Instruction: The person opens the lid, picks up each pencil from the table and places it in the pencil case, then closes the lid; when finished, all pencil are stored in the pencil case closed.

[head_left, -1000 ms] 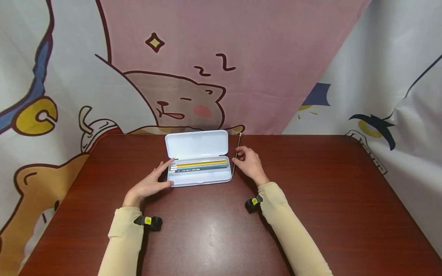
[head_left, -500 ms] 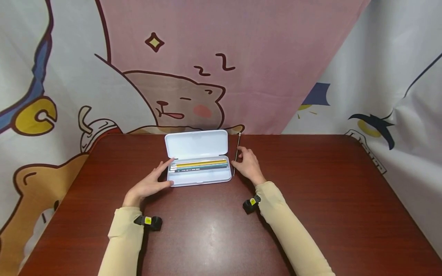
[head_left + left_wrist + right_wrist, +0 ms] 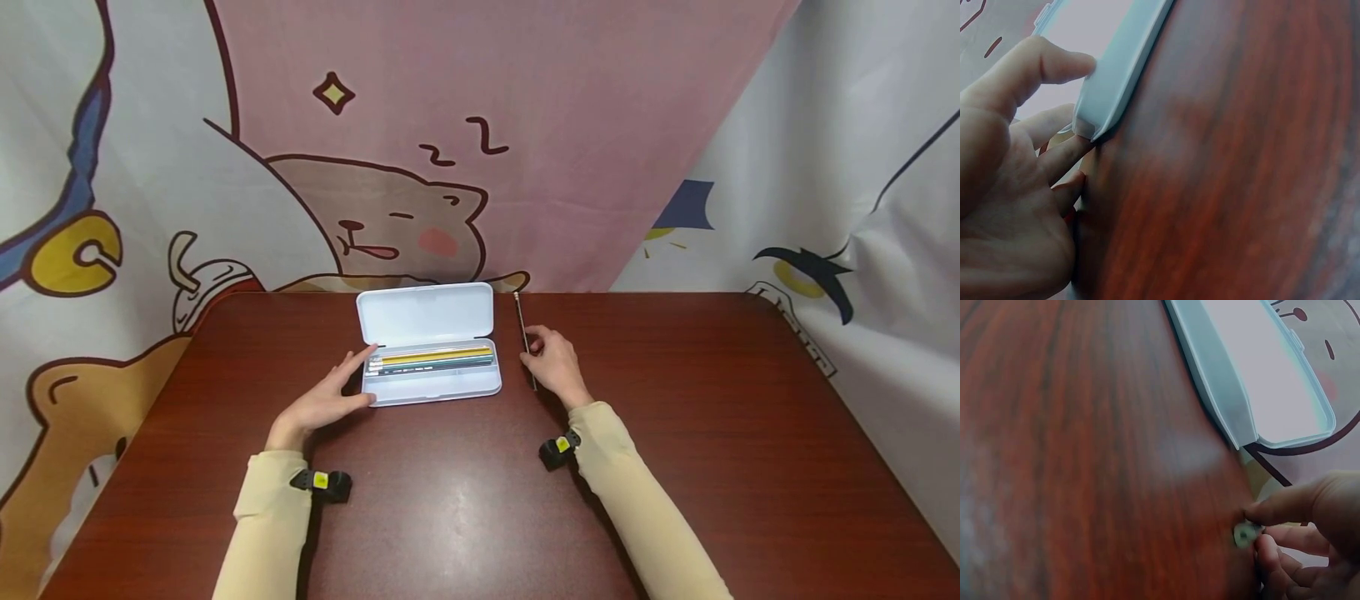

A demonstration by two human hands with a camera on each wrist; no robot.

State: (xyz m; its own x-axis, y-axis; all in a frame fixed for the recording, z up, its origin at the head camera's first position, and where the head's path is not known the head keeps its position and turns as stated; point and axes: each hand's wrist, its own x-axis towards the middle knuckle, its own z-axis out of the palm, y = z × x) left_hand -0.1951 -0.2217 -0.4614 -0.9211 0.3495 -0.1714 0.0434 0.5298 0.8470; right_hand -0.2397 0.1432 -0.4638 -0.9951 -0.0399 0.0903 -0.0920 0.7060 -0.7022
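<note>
A white pencil case (image 3: 431, 390) lies with its lid raised on the table, several pencils (image 3: 431, 361) along its back half. At its left end rests my left hand (image 3: 318, 406), thumb at the front corner and a straight finger at the back corner. In the left wrist view, that thumb touches the case's wall (image 3: 1119, 69). To the right of the case, my right hand (image 3: 553, 364) pinches a slim dark pencil (image 3: 521, 321) between thumb and fingers. The pencil's greenish end (image 3: 1246, 535) faces the right wrist camera. Some of my right fingers are hidden.
The dark red-brown table (image 3: 465, 492) spreads around both hands. A cartoon-printed cloth (image 3: 585, 150) hangs behind its far edge, close to the raised lid (image 3: 427, 312). Black wrist cameras (image 3: 558, 451) sit on both sleeves.
My right hand has moved slightly right, away from the case, with the pencil. The pencil's far end now leans left instead of right. My left hand and the case stay put.
</note>
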